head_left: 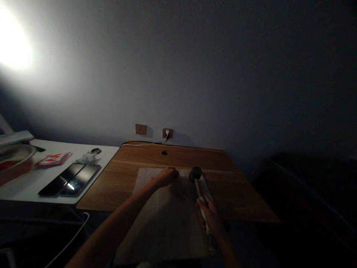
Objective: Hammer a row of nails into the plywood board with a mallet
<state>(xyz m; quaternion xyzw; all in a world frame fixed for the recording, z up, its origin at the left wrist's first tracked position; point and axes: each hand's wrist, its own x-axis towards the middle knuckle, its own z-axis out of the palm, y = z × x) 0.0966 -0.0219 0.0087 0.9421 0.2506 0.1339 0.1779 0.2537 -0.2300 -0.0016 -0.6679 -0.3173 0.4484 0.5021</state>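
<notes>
My right hand [209, 214] is wrapped round the pale handle of a mallet [195, 174] with a dark, blunt head. The mallet head points away from me, over the right edge of a light board [158, 223]. Over the far part of this board is my left hand [166, 176], its fingers curled together. Whatever the left fingers hold, if anything, is hidden. Small dark bits [182, 193] lie on the board between the two hands, too dim to name. Under the board is a wooden table [111, 182].
To the left a white table [25, 191] bears two dark phones or tablets [80, 178], a red-and-white packet [52, 159], crumpled clear plastic [88, 158] and a large bowl [16, 156]. A white cable [147, 144] runs to a wall socket [167, 133]. Deep shadow covers the right side.
</notes>
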